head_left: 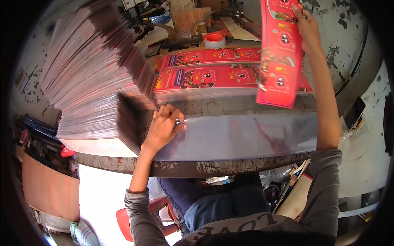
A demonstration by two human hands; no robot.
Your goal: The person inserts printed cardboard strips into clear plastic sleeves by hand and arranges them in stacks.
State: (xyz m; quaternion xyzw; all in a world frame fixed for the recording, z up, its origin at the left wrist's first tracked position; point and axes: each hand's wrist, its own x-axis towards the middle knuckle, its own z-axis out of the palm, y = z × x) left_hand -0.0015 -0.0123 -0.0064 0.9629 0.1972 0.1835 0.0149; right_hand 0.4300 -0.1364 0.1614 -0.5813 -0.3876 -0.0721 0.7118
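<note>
R hand (307, 30) grips card (282, 57), L hand (163, 126) pinches plastic (238, 137) at its edge. Tall stack (92, 69) (v. uneven) might slide if L hand, just beside, bumps it.

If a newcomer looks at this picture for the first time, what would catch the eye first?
Probably the tall stack of thin, pink-edged sheets on the left of the dark, worn table. Next, perhaps, the long red printed sheet held up by the right hand at upper right. Below, the left hand is at the left end of the clear plastic sheets.
</note>
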